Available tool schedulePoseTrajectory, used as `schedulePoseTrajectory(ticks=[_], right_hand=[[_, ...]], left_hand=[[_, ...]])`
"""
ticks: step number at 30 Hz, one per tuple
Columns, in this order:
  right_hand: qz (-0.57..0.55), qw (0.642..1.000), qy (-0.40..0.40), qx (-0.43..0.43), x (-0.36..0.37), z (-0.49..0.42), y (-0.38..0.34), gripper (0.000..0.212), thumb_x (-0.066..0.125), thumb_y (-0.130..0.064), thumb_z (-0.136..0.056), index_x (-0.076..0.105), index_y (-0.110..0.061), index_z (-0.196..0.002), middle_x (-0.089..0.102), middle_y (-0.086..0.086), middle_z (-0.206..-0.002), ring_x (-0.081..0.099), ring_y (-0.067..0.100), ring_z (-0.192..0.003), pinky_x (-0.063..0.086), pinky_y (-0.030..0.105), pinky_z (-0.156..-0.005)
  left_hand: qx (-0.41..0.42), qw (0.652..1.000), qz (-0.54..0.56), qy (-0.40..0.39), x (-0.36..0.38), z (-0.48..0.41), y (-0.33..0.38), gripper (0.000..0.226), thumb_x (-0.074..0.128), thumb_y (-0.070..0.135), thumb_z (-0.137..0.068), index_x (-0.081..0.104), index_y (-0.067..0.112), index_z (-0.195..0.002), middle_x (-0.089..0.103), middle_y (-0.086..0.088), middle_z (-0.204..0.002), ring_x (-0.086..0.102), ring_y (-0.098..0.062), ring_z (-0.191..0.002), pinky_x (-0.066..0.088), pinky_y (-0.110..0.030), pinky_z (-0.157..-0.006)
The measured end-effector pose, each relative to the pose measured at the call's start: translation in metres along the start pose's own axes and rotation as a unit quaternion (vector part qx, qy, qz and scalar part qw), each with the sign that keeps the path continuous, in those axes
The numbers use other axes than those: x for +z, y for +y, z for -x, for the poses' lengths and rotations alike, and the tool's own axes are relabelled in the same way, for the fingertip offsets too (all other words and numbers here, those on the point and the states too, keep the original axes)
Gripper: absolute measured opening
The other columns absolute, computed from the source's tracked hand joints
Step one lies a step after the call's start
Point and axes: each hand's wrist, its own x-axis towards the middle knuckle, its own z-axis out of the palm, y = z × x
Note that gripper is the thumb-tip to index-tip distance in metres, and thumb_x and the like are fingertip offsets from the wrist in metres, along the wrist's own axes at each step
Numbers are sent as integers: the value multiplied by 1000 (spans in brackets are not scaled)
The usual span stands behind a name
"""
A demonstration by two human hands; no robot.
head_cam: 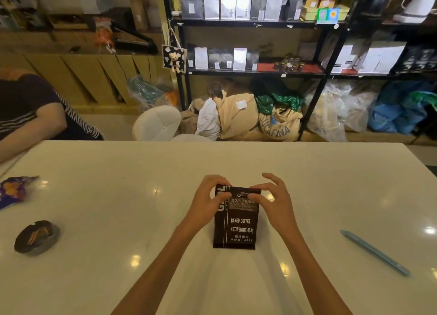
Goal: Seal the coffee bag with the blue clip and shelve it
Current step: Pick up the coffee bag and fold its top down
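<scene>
A dark brown coffee bag (pixel 236 224) with white lettering lies flat on the white table (pixel 118 208), its top edge pointing away from me. My left hand (pixel 208 201) grips the bag's top left corner, thumb on the front. My right hand (pixel 272 201) pinches the top right corner with thumb and forefinger, the other fingers spread. The top looks folded over under my fingers. A long light-blue clip (pixel 376 253) lies on the table to the right, apart from both hands. Black shelving (pixel 255 72) with rows of coffee bags stands beyond the table.
A dark round dish (pixel 35 237) sits at the table's left, a purple snack wrapper (pixel 14 189) beyond it. Another person's arm (pixel 28 123) rests at the far left edge. A white chair (pixel 157 123) and burlap sacks (pixel 279 120) stand between the table and the shelves.
</scene>
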Motion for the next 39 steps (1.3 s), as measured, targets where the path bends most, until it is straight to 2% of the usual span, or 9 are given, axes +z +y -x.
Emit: schedulePoseTrajectory(ticks=[3, 7, 11, 19, 23, 29, 33, 36, 39], right_hand=[[-133, 988, 4, 84, 8, 6, 5, 13, 76, -19, -82, 76, -30, -89, 56, -7, -143, 42, 13, -139, 40, 40, -110], [-246, 958, 54, 135, 28, 16, 1, 24, 68, -21, -90, 72, -26, -113, 72, 3, -119, 73, 11, -96, 61, 25, -71], [-136, 979, 107, 112, 50, 22, -2, 49, 66, -42, -89, 52, -38, -136, 66, -15, -103, 70, 0, -83, 57, 17, -68], [-96, 981, 153, 72, 63, 11, -1, 36, 45, -37, -101, 50, -28, -136, 64, -18, -95, 70, 10, -88, 60, 28, -71], [29, 998, 30, 42, 46, 13, 8, 50, 49, -47, -97, 33, -30, -142, 67, -10, -100, 69, 6, -84, 60, 26, -72], [194, 981, -6, 29, -22, 7, 29, 36, 38, -39, -103, 64, -21, -119, 74, -4, -93, 69, 10, -79, 59, 33, -71], [382, 918, 98, 27, -118, 41, 69, 20, 61, -21, -95, 71, -21, -111, 73, 1, -98, 63, 24, -94, 53, 38, -74], [530, 838, 104, 81, -179, 72, 109, 42, 84, -8, -70, 74, -11, -110, 72, 19, -102, 61, 44, -98, 54, 50, -74], [523, 840, 73, 125, -194, 87, 124, 35, 81, -11, -73, 74, -10, -108, 72, 20, -99, 63, 45, -93, 53, 48, -74]], left_hand=[[-53, 991, 120, 4, 8, 5, 2, 12, 60, 6, -93, 61, 7, -104, 67, -9, -104, 68, -20, -95, 61, -31, -75], [-132, 965, 192, 119, 26, 7, -3, 10, 66, 7, -89, 64, 12, -97, 73, -10, -96, 73, -23, -87, 60, -27, -67], [-137, 957, 218, 135, 38, 11, -4, 11, 60, 18, -95, 60, 18, -106, 72, -8, -103, 73, -22, -90, 60, -29, -71], [-149, 972, 129, 128, 51, 19, -11, 23, 51, 30, -99, 51, 11, -113, 68, 0, -99, 70, 1, -80, 56, -17, -64], [-140, 970, 138, 143, 49, 18, -13, 23, 51, 29, -100, 51, 8, -108, 69, -3, -93, 71, -3, -74, 58, -22, -60], [-137, 981, 92, 101, 76, 23, -16, 24, 54, 37, -97, 51, 14, -105, 69, -2, -95, 71, -13, -84, 61, -32, -69], [-121, 983, 89, 104, 78, 23, -20, 21, 54, 35, -97, 50, 19, -109, 70, -4, -99, 71, -15, -85, 61, -33, -68], [-110, 982, 105, 115, 79, 24, -20, 26, 54, 31, -98, 42, 30, -121, 69, 1, -104, 72, -16, -85, 62, -37, -69], [-90, 980, 139, 109, 79, 24, -18, 39, 50, 20, -100, 33, 38, -130, 64, 1, -107, 72, -19, -83, 62, -39, -65]])
